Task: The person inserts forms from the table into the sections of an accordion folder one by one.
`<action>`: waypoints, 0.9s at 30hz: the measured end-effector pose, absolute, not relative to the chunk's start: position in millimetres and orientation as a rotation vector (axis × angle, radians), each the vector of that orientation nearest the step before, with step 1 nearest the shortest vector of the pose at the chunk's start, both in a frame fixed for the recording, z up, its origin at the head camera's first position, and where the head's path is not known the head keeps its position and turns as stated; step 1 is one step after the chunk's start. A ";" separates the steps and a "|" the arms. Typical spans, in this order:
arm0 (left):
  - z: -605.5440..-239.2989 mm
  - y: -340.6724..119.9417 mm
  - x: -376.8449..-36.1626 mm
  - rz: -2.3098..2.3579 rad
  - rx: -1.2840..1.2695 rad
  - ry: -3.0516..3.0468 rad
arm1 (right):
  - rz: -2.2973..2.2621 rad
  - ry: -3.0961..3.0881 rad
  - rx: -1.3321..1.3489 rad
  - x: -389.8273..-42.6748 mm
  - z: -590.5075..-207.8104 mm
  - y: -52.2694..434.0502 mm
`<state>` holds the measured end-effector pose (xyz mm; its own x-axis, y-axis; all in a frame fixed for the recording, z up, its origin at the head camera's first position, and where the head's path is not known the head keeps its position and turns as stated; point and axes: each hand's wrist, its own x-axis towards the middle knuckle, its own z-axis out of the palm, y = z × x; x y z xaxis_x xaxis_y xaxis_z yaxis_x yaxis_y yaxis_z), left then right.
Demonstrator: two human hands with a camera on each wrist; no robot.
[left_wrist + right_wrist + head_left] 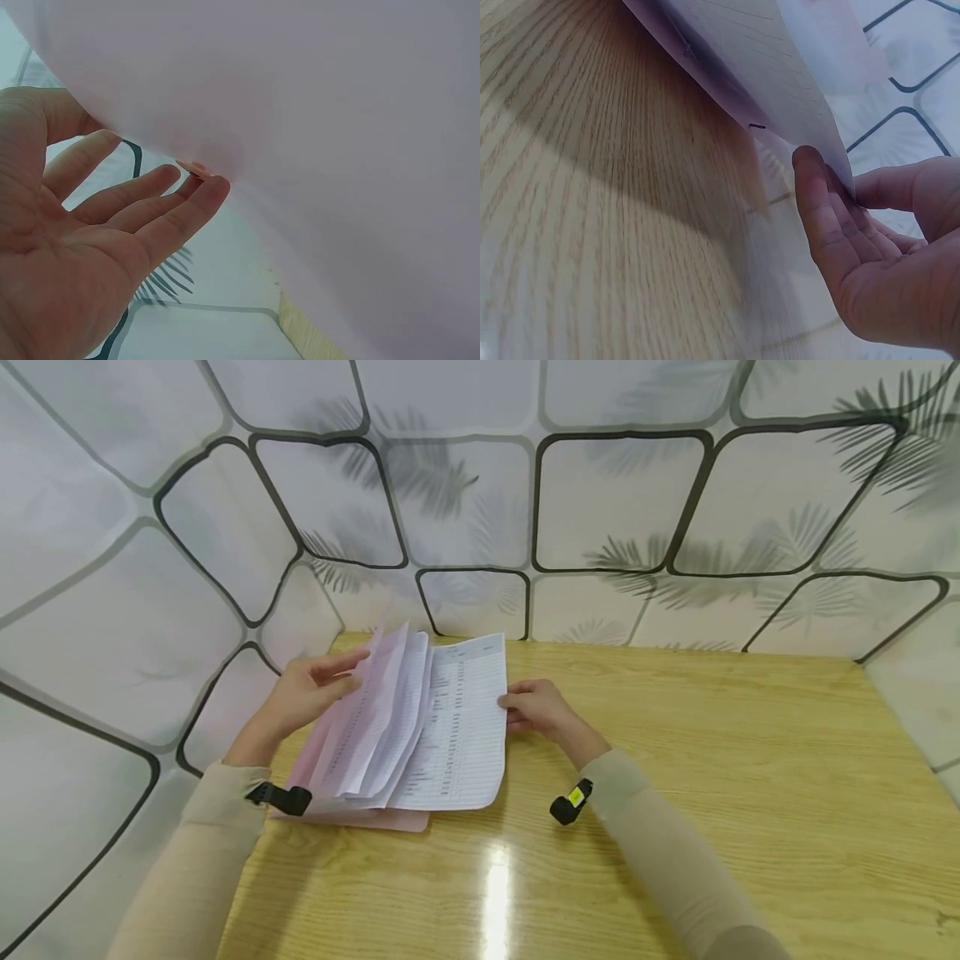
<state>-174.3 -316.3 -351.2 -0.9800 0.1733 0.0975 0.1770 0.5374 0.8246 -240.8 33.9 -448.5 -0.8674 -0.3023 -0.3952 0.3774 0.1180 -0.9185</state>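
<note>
Head view first: a stack of printed sheets (pixel 450 727) lies on a pink folder (pixel 390 820) at the left part of the wooden bench (pixel 712 760), close to the tiled wall (pixel 615 502). The long axis of the stack runs from the near bench edge away toward the wall, with the printed header at the far end. Several sheets on the left side are lifted and fanned, standing up off the stack. The left hand (pixel 303 693) rests against the outer side of those raised sheets, fingers fairly straight and thumb pointing toward the paper. The right hand (pixel 536 706) lies at the right edge of the top flat sheet, its fingers curled onto that edge. Both arms wear beige sleeves (pixel 660 835), each with a small black device at the wrist.

Left wrist view: a pale pink sheet (pixel 337 150) fills most of the picture. The left hand (pixel 82 240) is spread, and its fingers (pixel 206 196) are relaxed, their tips touching the sheet's underside.

Right wrist view: the right hand (pixel 885 255) has the paper edge (pixel 780 97) lying along its fingers (pixel 814 202), which lean lightly bent against it; whether the thumb pinches it I cannot tell. The paper lifts off the bench (pixel 592 225) here.
</note>
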 end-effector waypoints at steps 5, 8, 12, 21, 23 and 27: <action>-350.7 -316.8 -173.7 -1.480 -0.307 -2.751 | -1.779 1.919 0.059 -240.1 -449.9 28.2; -350.4 -316.9 -173.3 -1.472 -0.307 -2.749 | -1.754 1.933 0.046 -239.6 -450.4 27.1; -349.9 -317.0 -172.9 -1.476 -0.314 -2.737 | -1.741 1.923 0.032 -239.1 -451.0 28.1; -352.9 -319.1 -174.8 -1.479 -0.339 -2.737 | -1.757 1.885 0.009 -238.5 -449.8 31.5; -352.5 -318.9 -174.3 -1.484 -0.331 -2.739 | -1.760 1.872 0.000 -238.8 -450.1 31.1; -352.8 -319.1 -173.9 -1.488 -0.320 -2.741 | -1.759 1.859 -0.021 -238.3 -449.6 29.6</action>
